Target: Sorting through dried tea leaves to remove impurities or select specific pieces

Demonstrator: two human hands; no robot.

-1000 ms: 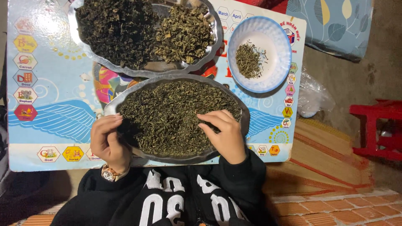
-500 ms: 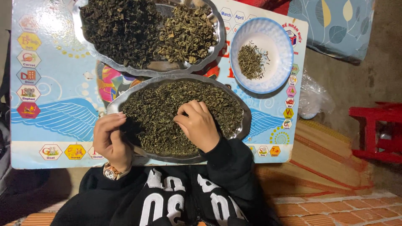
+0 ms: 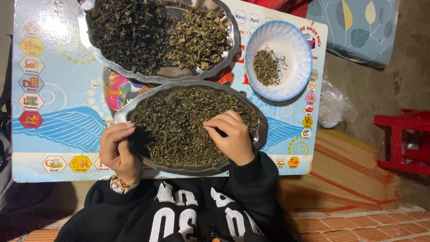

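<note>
Left hand (image 3: 117,150) curled around near-left rim of oval metal tray (image 3: 257,134), fingers bent and gripping the edge. Right hand (image 3: 230,136) laid palm-down on dried green leaves (image 3: 179,125) filling this tray, fingers loosely bent and spread, closed on nothing. Tray lying on colourful picture board (image 3: 58,125), below 2nd tray (image 3: 226,49); white bowl (image 3: 295,67) to upper right.

Low table (image 3: 58,134) bore a colourful picture-chart top. Bare grey floor (image 3: 380,85) lay to the right; red plastic stool (image 3: 403,139), woven mat (image 3: 349,170), blue leaf-patterned cushion (image 3: 358,27). Dim, warm light.
</note>
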